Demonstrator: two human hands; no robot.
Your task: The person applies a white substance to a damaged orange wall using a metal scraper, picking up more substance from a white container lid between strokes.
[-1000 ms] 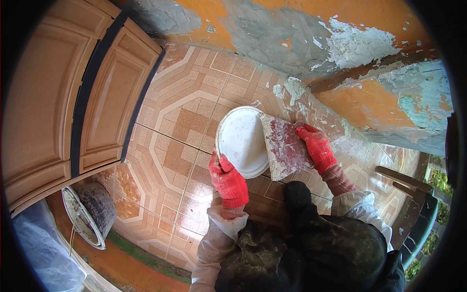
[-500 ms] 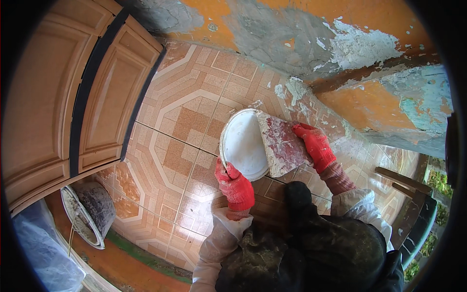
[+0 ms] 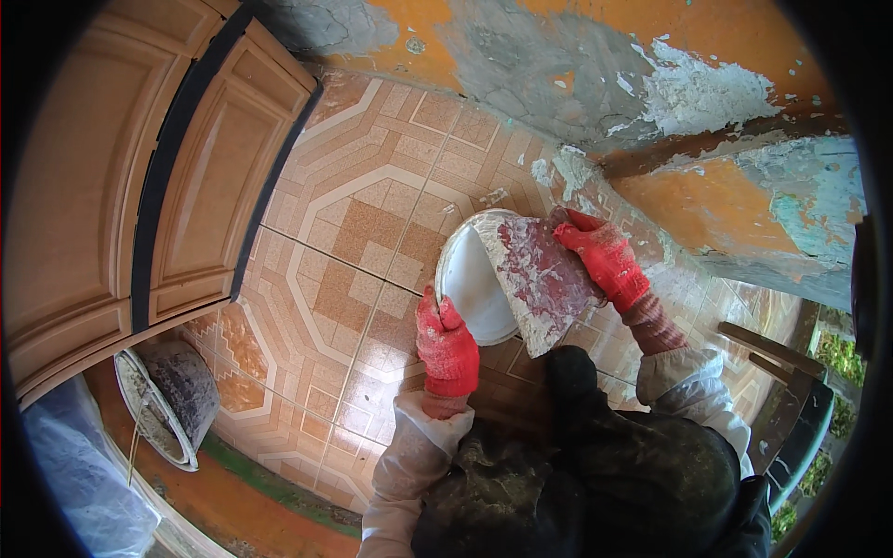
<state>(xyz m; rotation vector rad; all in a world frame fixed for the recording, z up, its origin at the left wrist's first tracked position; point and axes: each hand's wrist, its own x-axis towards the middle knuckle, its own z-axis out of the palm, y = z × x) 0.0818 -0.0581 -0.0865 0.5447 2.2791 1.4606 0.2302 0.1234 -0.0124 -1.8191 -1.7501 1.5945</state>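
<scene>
The left hand (image 3: 446, 342), in a red glove, grips the near left rim of a white round container (image 3: 473, 284), its fingers bent at the edge; the fingers under the rim are hidden. The right hand (image 3: 603, 260), gloved alike, holds the right part of a flat red board (image 3: 547, 272) crusted with whitish material. Its thumb and some fingers are out of sight, so the full grip is hard to make out.

The container is in front of the person, above or on the tiled floor (image 3: 367, 223); I cannot tell which. The board covers its right part, hiding that stretch of rim and much of the inside. How deep the container is, and whether the board touches its rim all along, cannot be told.

Dark clothing (image 3: 642, 474) hides the floor at the near side. To the near left, a tilted bucket (image 3: 183, 386) with a dirty pale rim has a thin stick across its mouth; its contents are unclear. A translucent plastic sheet (image 3: 79, 456) beyond it is cut off by the black lens border, as are the wooden panels (image 3: 228, 158) on the left. On the far side stands a wall (image 3: 549, 102) with patchy orange paint. At the right, a dark piece of furniture (image 3: 802, 423) is only partly visible.
</scene>
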